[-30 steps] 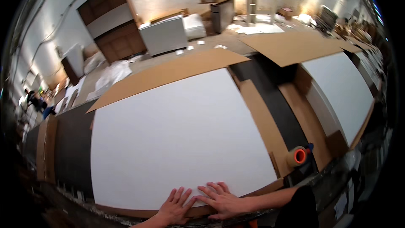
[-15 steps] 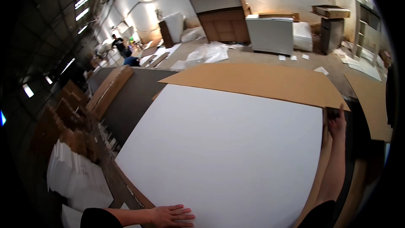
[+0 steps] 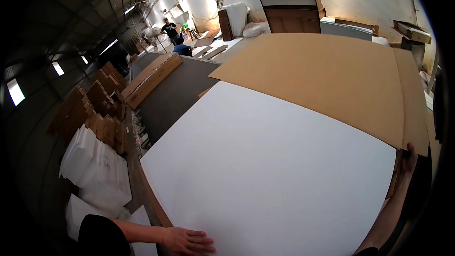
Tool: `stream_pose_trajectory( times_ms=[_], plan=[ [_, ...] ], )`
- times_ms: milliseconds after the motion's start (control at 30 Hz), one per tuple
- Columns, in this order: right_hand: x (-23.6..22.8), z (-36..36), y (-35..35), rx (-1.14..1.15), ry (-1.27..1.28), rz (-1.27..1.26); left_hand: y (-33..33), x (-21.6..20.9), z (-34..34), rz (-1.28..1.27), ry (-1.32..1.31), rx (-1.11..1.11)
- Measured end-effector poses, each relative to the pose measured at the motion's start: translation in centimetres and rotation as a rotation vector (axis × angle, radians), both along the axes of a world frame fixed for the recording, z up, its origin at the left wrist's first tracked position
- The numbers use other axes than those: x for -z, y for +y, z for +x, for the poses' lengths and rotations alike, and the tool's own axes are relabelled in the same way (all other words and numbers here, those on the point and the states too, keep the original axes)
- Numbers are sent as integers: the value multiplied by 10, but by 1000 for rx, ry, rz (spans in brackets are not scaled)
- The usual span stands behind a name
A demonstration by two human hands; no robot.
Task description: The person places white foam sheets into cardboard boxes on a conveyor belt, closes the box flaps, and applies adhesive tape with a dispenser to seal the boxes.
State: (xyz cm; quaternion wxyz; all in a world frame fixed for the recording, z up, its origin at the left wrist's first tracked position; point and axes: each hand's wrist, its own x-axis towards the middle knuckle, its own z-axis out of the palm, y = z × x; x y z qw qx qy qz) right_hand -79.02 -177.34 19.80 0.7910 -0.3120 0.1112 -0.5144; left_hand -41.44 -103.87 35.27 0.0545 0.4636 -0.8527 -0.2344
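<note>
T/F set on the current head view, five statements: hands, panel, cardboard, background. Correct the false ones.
1. The left hand is at the white panel's near-left part. True.
2. The right hand is also at the panel's near-left part. False: the right hand is by its far-right corner.
3. The brown cardboard sheet extends beyond the panel's far edge. True.
4. The long cardboard box lies to the right of the panel. False: the box is to its left.
5. A person in a blue top is in the background. True.
</note>
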Motion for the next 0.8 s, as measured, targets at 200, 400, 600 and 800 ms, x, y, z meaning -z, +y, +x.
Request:
stream_pose_trajectory(
  times_ms=[200,400,600,800],
  plan=[
    [18,-9,0,21,11,-110,0,1,0,-16,67,-6],
    [31,2,43,147,139,-442,1,-2,3,125,11,37],
    [35,-63,142,-282,583,209,-18,0,19,-6,-78,88],
    [-88,-52,395,245,1331,49,-31,18,35,123,-292,73]
  ],
)
